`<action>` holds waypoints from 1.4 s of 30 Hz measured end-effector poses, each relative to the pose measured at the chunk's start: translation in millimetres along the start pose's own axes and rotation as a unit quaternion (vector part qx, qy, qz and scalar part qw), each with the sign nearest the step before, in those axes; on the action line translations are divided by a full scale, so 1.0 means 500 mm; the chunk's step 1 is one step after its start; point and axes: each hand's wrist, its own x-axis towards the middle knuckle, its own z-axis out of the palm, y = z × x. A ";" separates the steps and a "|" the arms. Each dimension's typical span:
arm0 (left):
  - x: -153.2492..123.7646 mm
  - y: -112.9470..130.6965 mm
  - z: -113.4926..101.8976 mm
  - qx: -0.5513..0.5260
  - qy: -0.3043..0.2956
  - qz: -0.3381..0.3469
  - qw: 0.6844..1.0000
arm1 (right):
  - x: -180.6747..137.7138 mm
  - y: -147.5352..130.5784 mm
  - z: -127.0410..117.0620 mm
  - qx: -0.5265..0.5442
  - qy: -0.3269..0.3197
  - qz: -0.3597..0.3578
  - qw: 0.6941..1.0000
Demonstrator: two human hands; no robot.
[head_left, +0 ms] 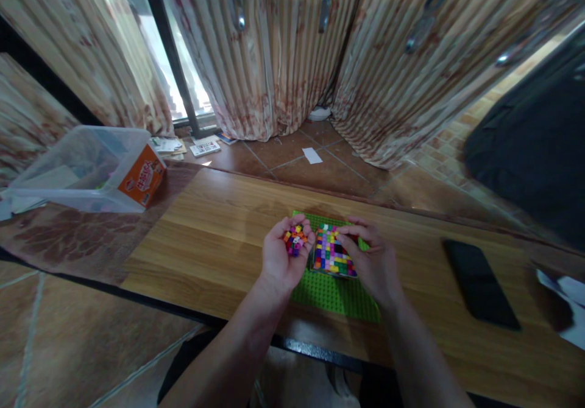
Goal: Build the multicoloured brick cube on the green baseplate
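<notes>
My left hand [284, 260], palm up and cupped, holds a small heap of colourful building bricks [296, 239] in orange, yellow, white, purple and pink. To its right a box-like block [326, 256], its top covered with rows of multicoloured bricks, rests on a green studded baseplate [336, 298]. Dark patches show among the rows on the right of that top. My right hand [365, 256] reaches over this side, with thumb and forefinger pinched at the surface. Whatever may sit between those fingertips is too small to make out.
Baseplate and hands are over a narrow wooden table [205, 231]. A black phone [479, 283] lies on the right, near white paper [571, 304]. At the left stands a clear plastic bin [82, 164] with an orange label. Striped curtains [283, 61] hang behind the table.
</notes>
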 end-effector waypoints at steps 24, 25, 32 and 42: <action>0.003 -0.003 -0.002 0.000 -0.002 -0.005 1.000 | 0.002 -0.011 0.022 0.189 0.042 0.149 0.970; 0.004 -0.003 -0.002 0.000 -0.002 -0.006 1.000 | 0.002 -0.011 0.022 0.195 0.043 0.155 0.967; 0.006 -0.010 -0.003 0.010 0.003 -0.009 1.000 | 0.004 -0.016 0.023 0.221 0.047 0.189 0.956; 0.002 -0.009 -0.003 0.018 0.001 -0.009 1.000 | 0.002 -0.014 0.025 0.239 0.036 0.195 0.951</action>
